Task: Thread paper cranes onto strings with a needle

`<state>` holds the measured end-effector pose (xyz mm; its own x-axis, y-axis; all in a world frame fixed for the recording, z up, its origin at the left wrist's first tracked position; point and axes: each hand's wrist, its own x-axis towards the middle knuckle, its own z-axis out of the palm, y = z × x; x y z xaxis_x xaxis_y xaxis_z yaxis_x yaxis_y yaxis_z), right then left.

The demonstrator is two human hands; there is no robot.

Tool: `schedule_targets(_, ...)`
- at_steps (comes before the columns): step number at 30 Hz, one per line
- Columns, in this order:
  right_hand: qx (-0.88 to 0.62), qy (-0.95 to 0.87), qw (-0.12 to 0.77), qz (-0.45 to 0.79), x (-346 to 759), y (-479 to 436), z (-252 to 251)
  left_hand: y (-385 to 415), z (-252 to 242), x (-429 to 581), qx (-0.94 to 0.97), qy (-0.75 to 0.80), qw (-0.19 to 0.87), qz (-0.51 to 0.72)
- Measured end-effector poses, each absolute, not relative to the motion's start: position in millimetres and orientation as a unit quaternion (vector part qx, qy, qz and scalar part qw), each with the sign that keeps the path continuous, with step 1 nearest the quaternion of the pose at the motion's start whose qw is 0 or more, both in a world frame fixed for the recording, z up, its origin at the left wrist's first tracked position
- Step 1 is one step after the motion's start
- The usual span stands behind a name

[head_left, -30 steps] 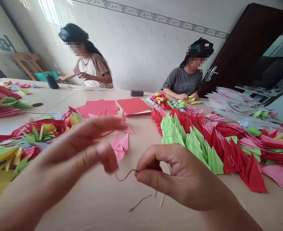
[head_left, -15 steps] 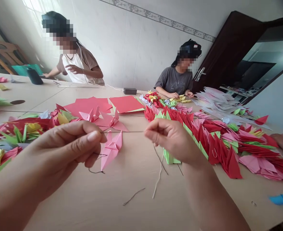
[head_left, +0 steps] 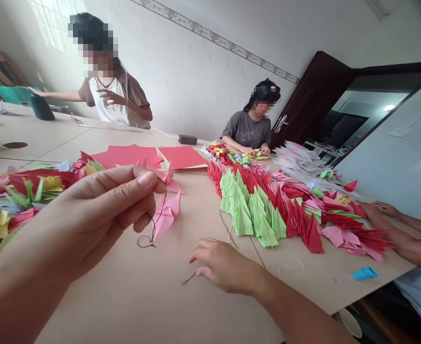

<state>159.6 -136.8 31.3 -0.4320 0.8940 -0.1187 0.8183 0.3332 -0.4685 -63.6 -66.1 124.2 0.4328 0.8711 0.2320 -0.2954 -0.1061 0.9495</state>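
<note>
My left hand (head_left: 124, 205) is closed in a pinch on a dark thread (head_left: 153, 224), whose looped end hangs down to the tabletop. Behind that thread lies a pink folded paper crane (head_left: 167, 215). Low over the table, my right hand (head_left: 224, 265) has thumb and fingers apart. Its thumb tip is at a short, dark, twisted piece of cord or wire (head_left: 188, 279); whether they touch I cannot tell. Beyond this hand, light green folded paper pieces (head_left: 251, 210) stand in rows, with red folded pieces (head_left: 305, 224) alongside.
Colourful folded papers (head_left: 24, 196) are heaped at left. Red paper sheets (head_left: 183, 156) lie at the back, near a black box (head_left: 188, 139). A blue item (head_left: 364, 273) sits by the right edge. Two people sit across the table; another person's arms (head_left: 404, 229) reach in from the right.
My right hand has moved down and left, opening from a pinch, towards the short dark piece. My left hand still pinches, with more dark thread now showing. The view has shifted right.
</note>
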Motion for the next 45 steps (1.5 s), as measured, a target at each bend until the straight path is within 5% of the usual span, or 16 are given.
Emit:
schedule_targets(8,-0.525,-0.831,-0.039,0.176,145.7,-127.7,18.3,-75.9,132.5,-68.7,0.567,0.248,0.652,0.438)
schedule_targets(15,-0.523,-0.832,-0.042,0.179,142.2,-126.7,14.6,-71.9,127.8,-57.8,0.559,0.253,0.670,0.417)
schedule_targets(25,-0.460,-0.803,0.173,0.337,160.9,-112.7,89.7,-60.0,114.5,-56.5,0.553,0.244,0.697,0.384)
schedule_targets(33,-0.284,-0.591,0.541,0.526,163.1,-94.1,114.9,-56.3,110.2,-49.9,0.547,0.256,0.704,0.375)
schedule_targets(45,-0.266,-0.520,0.485,0.651,155.0,-80.8,93.3,-50.0,96.0,-39.2,0.513,0.297,0.736,0.327)
